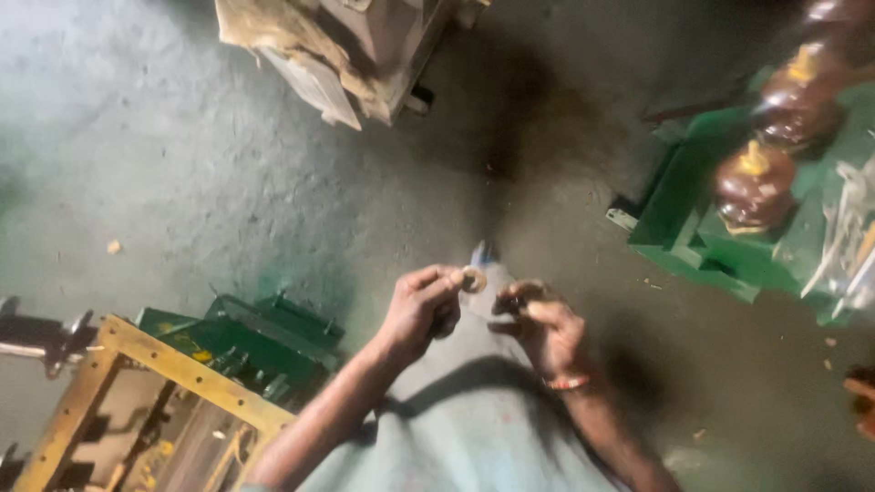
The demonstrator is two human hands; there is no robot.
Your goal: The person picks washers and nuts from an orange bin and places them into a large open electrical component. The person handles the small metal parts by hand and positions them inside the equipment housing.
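Your left hand [421, 308] is raised in front of you over your lap, its grip pinched between thumb and fingertips on a small round ring [473, 279], brass-coloured and washer-like, which sits at the tips of the fingers and stands out just above the hand. Your right hand [544, 330] is just beside it, fingers curled, its grip closed around a small dark part [510, 304]; the frame is too blurred to tell what that part is. The ring and the dark part are near each other but apart, with a narrow gap between the two hands. A thin band [567, 384] circles your right wrist.

Below the hands lies your grey clothing [474, 428], and past the ring a foot [484, 252] shows on the concrete floor [182, 164].

At lower left a yellow frame [178, 369] lies tilted, with a green metal piece [246, 337] just behind it, touching or nearly so. At upper right stands a green tank [697, 228] carrying brown insulators [755, 187] with yellowish tops; clear plastic [843, 237] lies over its right side. At the top, a pale bulky unit [346, 46] with torn wrapping stands on the floor, well apart from your hands. A small part of another person [861, 396] shows at the right edge.
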